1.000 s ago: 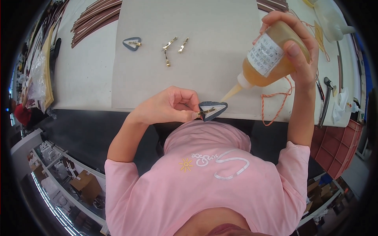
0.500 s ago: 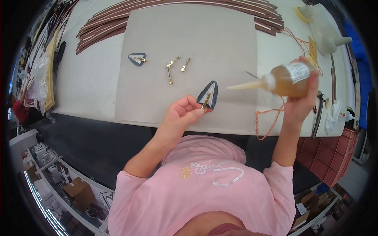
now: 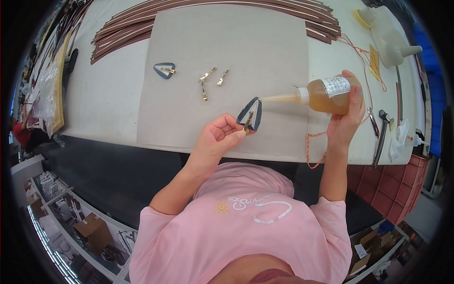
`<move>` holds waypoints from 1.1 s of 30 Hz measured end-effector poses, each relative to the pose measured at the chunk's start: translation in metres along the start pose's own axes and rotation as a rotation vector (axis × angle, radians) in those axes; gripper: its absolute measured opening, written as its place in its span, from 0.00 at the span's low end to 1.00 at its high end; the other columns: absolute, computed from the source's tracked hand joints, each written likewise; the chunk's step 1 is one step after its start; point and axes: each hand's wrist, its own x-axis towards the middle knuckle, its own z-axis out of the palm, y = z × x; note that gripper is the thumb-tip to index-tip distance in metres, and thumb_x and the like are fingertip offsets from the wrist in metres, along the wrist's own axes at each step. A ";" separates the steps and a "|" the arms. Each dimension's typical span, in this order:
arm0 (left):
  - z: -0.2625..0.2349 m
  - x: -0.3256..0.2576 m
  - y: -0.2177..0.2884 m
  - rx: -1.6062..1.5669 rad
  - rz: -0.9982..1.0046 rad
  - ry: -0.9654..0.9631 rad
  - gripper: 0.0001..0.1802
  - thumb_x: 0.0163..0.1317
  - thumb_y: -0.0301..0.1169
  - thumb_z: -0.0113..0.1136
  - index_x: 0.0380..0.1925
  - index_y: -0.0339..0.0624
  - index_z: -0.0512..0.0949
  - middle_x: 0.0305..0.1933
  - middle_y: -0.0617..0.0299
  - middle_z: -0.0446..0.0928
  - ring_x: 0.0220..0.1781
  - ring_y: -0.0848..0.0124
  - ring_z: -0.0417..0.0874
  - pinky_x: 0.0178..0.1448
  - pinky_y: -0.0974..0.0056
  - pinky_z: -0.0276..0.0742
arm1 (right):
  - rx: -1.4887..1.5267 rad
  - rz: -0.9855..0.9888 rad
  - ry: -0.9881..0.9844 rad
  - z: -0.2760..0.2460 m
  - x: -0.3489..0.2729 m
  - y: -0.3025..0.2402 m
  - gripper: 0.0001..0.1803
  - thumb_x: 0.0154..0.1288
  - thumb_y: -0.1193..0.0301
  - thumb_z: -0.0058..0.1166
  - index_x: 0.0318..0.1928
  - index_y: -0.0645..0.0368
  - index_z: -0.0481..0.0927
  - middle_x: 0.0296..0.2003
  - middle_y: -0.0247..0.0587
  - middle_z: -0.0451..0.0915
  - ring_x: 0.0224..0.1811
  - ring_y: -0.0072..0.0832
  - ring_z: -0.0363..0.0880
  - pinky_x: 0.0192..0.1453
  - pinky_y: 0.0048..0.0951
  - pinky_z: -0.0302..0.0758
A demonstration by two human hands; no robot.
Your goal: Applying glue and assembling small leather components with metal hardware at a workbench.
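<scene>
My left hand (image 3: 218,140) pinches a small dark triangular leather piece (image 3: 250,113) with a gold clip on it, held just above the grey work mat (image 3: 227,57). My right hand (image 3: 347,116) grips a squeeze bottle of amber glue (image 3: 326,94) lying sideways, its long nozzle pointing left and touching the top of the triangular piece. A second triangular piece with a clip (image 3: 164,70) lies on the mat at the left. Three loose gold clips (image 3: 208,78) lie near the mat's middle.
Brown leather strips (image 3: 142,21) fan along the table's far edge. A white bottle (image 3: 390,35) lies at the far right. Orange cord (image 3: 316,151), metal tools (image 3: 380,137) and a crumpled white cloth (image 3: 399,139) sit by the right edge. Plastic bags (image 3: 45,94) lie left.
Both hands moved away from my body over the mat. The bottle swung from tilted upright to lying sideways, and its nozzle now meets the triangular piece.
</scene>
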 end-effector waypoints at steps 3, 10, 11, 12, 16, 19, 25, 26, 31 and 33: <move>0.001 -0.001 0.001 0.000 0.008 -0.001 0.04 0.65 0.23 0.58 0.36 0.42 0.73 0.47 0.58 0.81 0.59 0.63 0.80 0.70 0.60 0.66 | -0.008 -0.006 -0.019 -0.005 0.000 0.004 0.26 0.72 0.54 0.50 0.54 0.67 0.76 0.45 0.39 0.77 0.47 0.22 0.76 0.51 0.22 0.74; 0.002 0.000 0.001 -0.001 0.012 -0.007 0.04 0.65 0.22 0.58 0.37 0.41 0.73 0.46 0.58 0.81 0.59 0.63 0.80 0.71 0.59 0.66 | 0.000 0.029 -0.014 -0.005 -0.003 0.004 0.26 0.73 0.53 0.49 0.53 0.66 0.76 0.44 0.39 0.77 0.47 0.22 0.76 0.51 0.22 0.73; 0.002 0.000 0.001 -0.006 0.013 0.001 0.04 0.65 0.23 0.58 0.37 0.41 0.73 0.46 0.58 0.81 0.59 0.63 0.80 0.71 0.59 0.66 | 0.003 0.038 -0.003 -0.005 -0.003 0.004 0.26 0.73 0.54 0.49 0.53 0.66 0.77 0.44 0.39 0.77 0.47 0.22 0.76 0.51 0.22 0.72; 0.002 0.000 0.000 -0.010 0.016 0.009 0.04 0.65 0.23 0.58 0.37 0.41 0.73 0.45 0.58 0.81 0.59 0.63 0.80 0.71 0.59 0.66 | 0.002 0.038 -0.002 -0.006 -0.002 0.004 0.26 0.73 0.54 0.49 0.53 0.66 0.77 0.44 0.39 0.77 0.47 0.22 0.76 0.51 0.22 0.72; 0.002 0.000 0.000 0.001 0.026 0.008 0.04 0.65 0.23 0.57 0.37 0.40 0.73 0.45 0.58 0.81 0.58 0.62 0.81 0.71 0.57 0.67 | -0.028 0.048 -0.091 -0.016 -0.005 0.011 0.26 0.75 0.55 0.43 0.57 0.68 0.73 0.44 0.42 0.78 0.49 0.27 0.78 0.54 0.27 0.76; 0.002 0.001 0.000 0.004 0.019 0.004 0.03 0.66 0.23 0.57 0.37 0.40 0.73 0.45 0.58 0.81 0.58 0.62 0.81 0.72 0.56 0.67 | -0.025 0.068 -0.096 -0.015 -0.006 0.011 0.26 0.75 0.55 0.43 0.57 0.67 0.73 0.44 0.42 0.78 0.49 0.27 0.78 0.54 0.27 0.75; 0.003 0.001 0.001 -0.030 0.026 0.014 0.02 0.66 0.23 0.56 0.37 0.40 0.73 0.44 0.58 0.81 0.57 0.62 0.81 0.71 0.56 0.69 | -0.017 0.120 -0.118 -0.017 -0.008 0.012 0.26 0.75 0.55 0.43 0.57 0.66 0.73 0.44 0.43 0.78 0.49 0.28 0.78 0.55 0.30 0.75; 0.004 0.001 0.002 -0.019 0.024 0.019 0.02 0.66 0.23 0.56 0.37 0.40 0.73 0.44 0.58 0.81 0.57 0.62 0.81 0.71 0.56 0.69 | -0.015 0.128 -0.170 -0.019 -0.010 0.012 0.26 0.75 0.55 0.43 0.57 0.66 0.73 0.44 0.43 0.78 0.49 0.28 0.78 0.55 0.31 0.75; 0.004 0.002 0.002 -0.020 0.023 0.039 0.02 0.67 0.24 0.56 0.37 0.40 0.73 0.44 0.57 0.81 0.57 0.61 0.81 0.70 0.55 0.69 | 0.236 0.266 -0.009 0.003 -0.012 -0.002 0.25 0.75 0.54 0.45 0.55 0.65 0.74 0.43 0.39 0.77 0.48 0.23 0.76 0.53 0.25 0.73; 0.005 0.001 0.002 -0.027 0.031 0.033 0.02 0.67 0.24 0.56 0.36 0.41 0.73 0.44 0.57 0.81 0.56 0.61 0.81 0.70 0.55 0.70 | 0.270 0.294 0.134 0.006 -0.012 -0.003 0.25 0.75 0.54 0.44 0.56 0.65 0.73 0.44 0.39 0.76 0.49 0.23 0.75 0.54 0.26 0.73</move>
